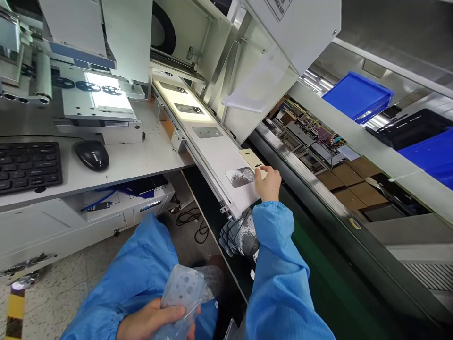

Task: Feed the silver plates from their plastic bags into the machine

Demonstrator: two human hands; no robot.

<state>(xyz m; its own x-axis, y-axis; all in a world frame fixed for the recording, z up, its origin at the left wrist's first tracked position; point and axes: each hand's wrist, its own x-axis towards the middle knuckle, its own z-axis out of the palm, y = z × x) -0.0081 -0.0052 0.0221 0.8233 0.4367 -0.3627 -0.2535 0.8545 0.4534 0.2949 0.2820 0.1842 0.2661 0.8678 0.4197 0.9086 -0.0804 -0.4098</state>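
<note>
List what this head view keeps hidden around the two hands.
All in the head view:
Left hand: lower part cut off by the bottom edge.
Clear plastic packet: contents blurred by the plastic, lower end cut off by the bottom edge.
Cream card: one end hidden behind the right hand.
Stack of printed sheets: one side hidden by the right sleeve.
Machine label: too small to read, cut off by the top edge.

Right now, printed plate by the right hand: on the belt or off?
On: the printed plate lies flat on the white conveyor belt, beside the right hand.
</note>
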